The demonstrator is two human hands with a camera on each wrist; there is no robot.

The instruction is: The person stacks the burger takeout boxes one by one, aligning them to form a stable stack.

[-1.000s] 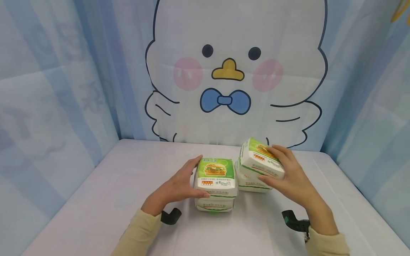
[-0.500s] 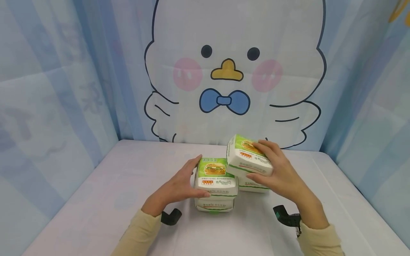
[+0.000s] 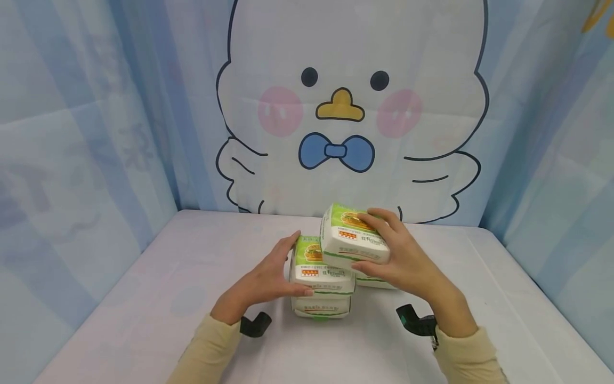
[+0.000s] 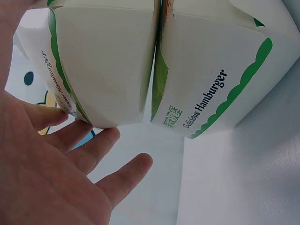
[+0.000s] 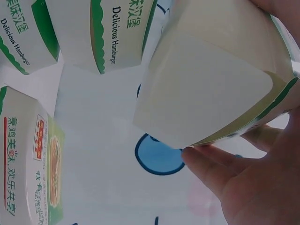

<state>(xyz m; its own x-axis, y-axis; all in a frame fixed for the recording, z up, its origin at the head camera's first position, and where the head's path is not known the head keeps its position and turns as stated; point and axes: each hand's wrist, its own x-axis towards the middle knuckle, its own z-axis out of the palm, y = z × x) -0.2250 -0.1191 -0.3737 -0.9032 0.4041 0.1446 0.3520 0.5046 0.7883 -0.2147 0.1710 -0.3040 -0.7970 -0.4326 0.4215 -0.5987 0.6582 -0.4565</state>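
In the head view, my left hand (image 3: 268,277) spans the upper hamburger box (image 3: 323,274) of a two-box stack, thumb at its front and fingers at the far side. Under it sits a lower hamburger box (image 3: 320,307). My right hand (image 3: 405,261) grips another hamburger box (image 3: 355,242), tilted, which overlaps the upper right part of the stack. The right wrist view shows the bottom of this held box (image 5: 201,89) apart from the stacked boxes (image 5: 103,33). Behind, mostly hidden, a fourth hamburger box (image 3: 375,281) stands on the table.
The white-covered table (image 3: 211,234) ends at a curtain (image 3: 336,186) printed with a cartoon bird. More blue-striped curtain (image 3: 81,160) closes off the sides. Each wrist wears a black camera mount (image 3: 256,325).
My right hand has carried its tilted box leftward, from over the box behind to over the left stack's right side. My left hand has stayed in place on the stack.
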